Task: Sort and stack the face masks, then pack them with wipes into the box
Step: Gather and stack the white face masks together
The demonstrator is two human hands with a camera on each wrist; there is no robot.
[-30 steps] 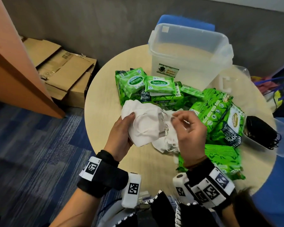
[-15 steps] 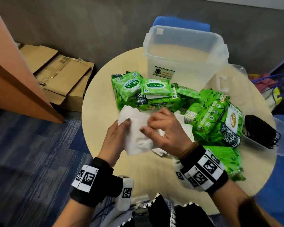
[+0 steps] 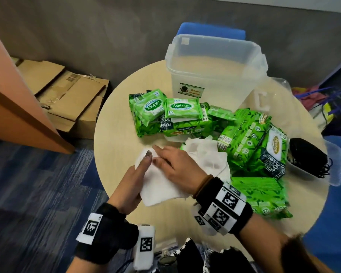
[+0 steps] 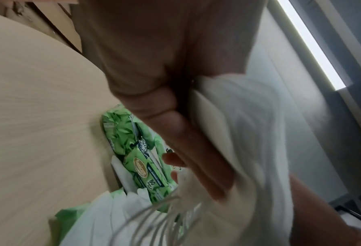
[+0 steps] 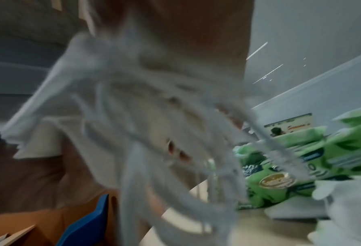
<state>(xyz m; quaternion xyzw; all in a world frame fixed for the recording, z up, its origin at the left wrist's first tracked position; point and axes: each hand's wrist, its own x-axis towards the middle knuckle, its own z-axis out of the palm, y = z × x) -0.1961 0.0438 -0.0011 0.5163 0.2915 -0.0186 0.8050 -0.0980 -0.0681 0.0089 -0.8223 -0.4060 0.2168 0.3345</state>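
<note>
A stack of white face masks is at the near left of the round table. My left hand grips the stack from its left side, one digit lying along its top edge. My right hand lies flat on top of it, fingers straight. In the left wrist view the masks rest against my left hand's fingers. The right wrist view shows only blurred ear loops. More loose white masks lie just right of the hands. Green wipes packs are spread behind them. The clear box stands open at the far edge.
Black masks lie in a clear lid at the table's right edge. More green packs lie under my right wrist. Flattened cardboard boxes lie on the floor to the left, and blue chairs stand behind and right.
My right hand has swung left from the loose masks onto the top of the stack and flattened. The stack has come down and towards the table's near left with my left hand.
</note>
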